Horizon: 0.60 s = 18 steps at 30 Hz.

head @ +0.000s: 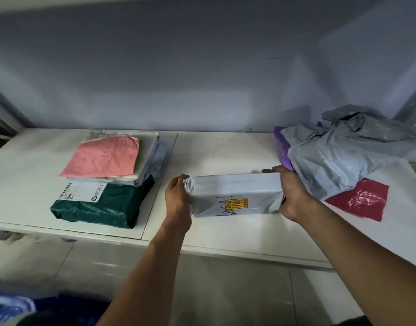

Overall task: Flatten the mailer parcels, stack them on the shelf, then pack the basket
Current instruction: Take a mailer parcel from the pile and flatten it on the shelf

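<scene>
Grey mailer parcel [235,194] lies flat on the white shelf [214,151], near its front edge, with its long axis running left to right across the view. The grip is two-handed and clamped on it. The left hand [177,196] curls round the crumpled left end, and the right hand [290,194] cups the right end with fingers laid over the far top edge, so the parcel sits squarely between the palms. To the left, apart from it, stands the flattened stack, with a pink mailer [103,156] on top and a dark green parcel [101,205] at the bottom. Just beside the right hand is a heap of crumpled grey mailers [338,158] over a red mailer [362,198]. The coming move is probably a sideways carry leftwards onto the stack; the left hand is nearer to it.
</scene>
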{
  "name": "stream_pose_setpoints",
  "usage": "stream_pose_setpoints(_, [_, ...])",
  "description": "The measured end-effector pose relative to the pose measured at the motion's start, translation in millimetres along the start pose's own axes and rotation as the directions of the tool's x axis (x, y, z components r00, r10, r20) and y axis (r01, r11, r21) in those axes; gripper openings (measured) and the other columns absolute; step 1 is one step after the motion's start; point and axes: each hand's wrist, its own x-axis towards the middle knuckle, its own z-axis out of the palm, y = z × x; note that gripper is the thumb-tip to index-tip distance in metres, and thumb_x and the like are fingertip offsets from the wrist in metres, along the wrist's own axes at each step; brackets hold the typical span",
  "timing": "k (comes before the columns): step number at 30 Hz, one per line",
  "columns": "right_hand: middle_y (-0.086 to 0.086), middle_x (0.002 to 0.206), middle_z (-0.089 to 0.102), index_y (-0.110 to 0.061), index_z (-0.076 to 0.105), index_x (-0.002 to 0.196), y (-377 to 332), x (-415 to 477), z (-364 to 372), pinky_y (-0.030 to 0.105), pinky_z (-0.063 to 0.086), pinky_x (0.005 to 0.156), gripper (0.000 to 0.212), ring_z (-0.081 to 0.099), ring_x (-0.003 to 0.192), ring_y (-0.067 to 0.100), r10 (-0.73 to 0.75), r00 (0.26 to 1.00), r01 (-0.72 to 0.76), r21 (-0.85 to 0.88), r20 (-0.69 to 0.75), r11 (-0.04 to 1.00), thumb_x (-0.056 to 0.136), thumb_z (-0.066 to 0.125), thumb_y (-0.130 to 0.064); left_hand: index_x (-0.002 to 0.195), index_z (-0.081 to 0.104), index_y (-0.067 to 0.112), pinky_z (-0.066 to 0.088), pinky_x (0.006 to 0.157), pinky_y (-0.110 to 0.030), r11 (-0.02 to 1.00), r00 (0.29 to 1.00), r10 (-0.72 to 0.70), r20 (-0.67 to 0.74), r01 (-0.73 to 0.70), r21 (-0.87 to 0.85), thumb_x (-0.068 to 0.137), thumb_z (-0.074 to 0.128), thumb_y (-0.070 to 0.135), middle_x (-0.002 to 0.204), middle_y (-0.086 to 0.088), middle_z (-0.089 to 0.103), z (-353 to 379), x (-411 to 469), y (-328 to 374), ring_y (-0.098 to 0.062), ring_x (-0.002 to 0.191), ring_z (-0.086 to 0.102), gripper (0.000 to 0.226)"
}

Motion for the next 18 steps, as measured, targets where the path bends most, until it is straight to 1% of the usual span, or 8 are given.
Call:
stream_pose_setpoints(2, [-0.002,0.065,0.069,-0.022,0.071,0.064,3,-7,-1,0.027,0.044,0.059,0.031,0.060,0.061,0.021,-0.033,0.999,0.033,-0.014,0.012,0.999,0.087,0.053,-0.032,0.079,0.060,0.021,0.049,0.084,-0.035,0.986,0.999,0.035,-0.041,-0.028,0.163,0.095,0.052,0.043,0.093,-0.009,0.064,-4,4,5,-0.032,0.095,0.060,0.028])
stream_pose_setpoints(4, [-0.001,0.068,0.069,-0.022,0.072,0.082,6,-12,-1,0.028,0.046,0.060,0.022,0.060,0.065,0.021,-0.063,0.998,0.063,-0.004,0.016,0.998,0.090,0.052,-0.031,0.084,0.057,0.024,0.050,0.091,-0.045,0.969,1.000,-0.001,-0.021,0.006,0.246,0.093,0.050,0.056,0.097,-0.008,0.062,-6,-1,16,-0.031,0.096,0.059,0.034])
stream_pose_setpoints(7, [-0.002,0.080,0.067,-0.023,0.070,0.101,8,-17,3,0.030,0.046,0.064,0.020,0.060,0.071,0.021,-0.117,0.993,0.117,0.016,0.015,0.993,0.090,0.055,-0.029,0.101,0.058,0.023,0.055,0.081,-0.042,0.979,0.973,-0.202,0.115,0.196,0.058,0.092,0.048,0.061,0.105,-0.004,0.058,-13,-14,31,-0.027,0.103,0.056,0.040])
stream_pose_setpoints(9, [-0.004,0.085,0.063,-0.024,0.070,0.108,5,-18,7,0.031,0.045,0.069,0.021,0.059,0.076,0.019,-0.177,0.984,0.177,-0.015,0.014,0.984,0.091,0.057,-0.028,0.096,0.060,0.023,0.055,0.088,-0.048,0.969,0.953,-0.246,0.174,0.245,0.030,0.088,0.051,0.066,0.106,-0.002,0.059,-17,-14,35,-0.025,0.109,0.057,0.044])
stream_pose_setpoints(10, [-0.007,0.087,0.061,-0.026,0.069,0.110,3,-19,11,0.030,0.044,0.073,0.023,0.058,0.078,0.018,-0.211,0.977,0.212,-0.046,0.017,0.976,0.092,0.056,-0.026,0.101,0.061,0.023,0.054,0.091,-0.049,0.972,0.953,-0.235,0.192,0.235,0.025,0.086,0.055,0.066,0.110,-0.003,0.060,-19,-14,36,-0.025,0.110,0.058,0.047])
stream_pose_setpoints(12, [-0.010,0.091,0.059,-0.033,0.063,0.116,-1,-24,20,0.028,0.040,0.076,0.028,0.055,0.081,0.015,-0.286,0.958,0.288,-0.105,0.034,0.952,0.093,0.050,-0.022,0.108,0.061,0.022,0.053,0.093,-0.046,0.983,0.965,-0.181,0.193,0.181,0.017,0.086,0.065,0.055,0.117,-0.004,0.060,-21,-13,39,-0.024,0.109,0.058,0.040])
stream_pose_setpoints(14, [-0.010,0.097,0.061,-0.037,0.055,0.118,-5,-22,26,0.025,0.040,0.071,0.031,0.056,0.082,0.012,-0.327,0.944,0.329,-0.105,0.038,0.938,0.094,0.046,-0.020,0.100,0.063,0.020,0.055,0.088,-0.041,0.990,0.980,-0.140,0.140,0.142,-0.003,0.088,0.068,0.031,0.114,-0.008,0.061,-21,-12,40,-0.023,0.103,0.058,0.018])
stream_pose_setpoints(18, [-0.001,0.090,0.065,-0.024,0.054,0.094,-5,-19,30,0.025,0.045,0.055,0.012,0.062,0.066,0.010,-0.288,0.957,0.291,-0.098,0.043,0.952,0.100,0.045,-0.020,0.096,0.064,0.018,0.045,0.069,-0.034,0.999,0.994,-0.048,0.095,0.048,-0.003,0.084,0.062,0.009,0.099,-0.009,0.062,-26,-9,45,-0.021,0.086,0.056,0.015])
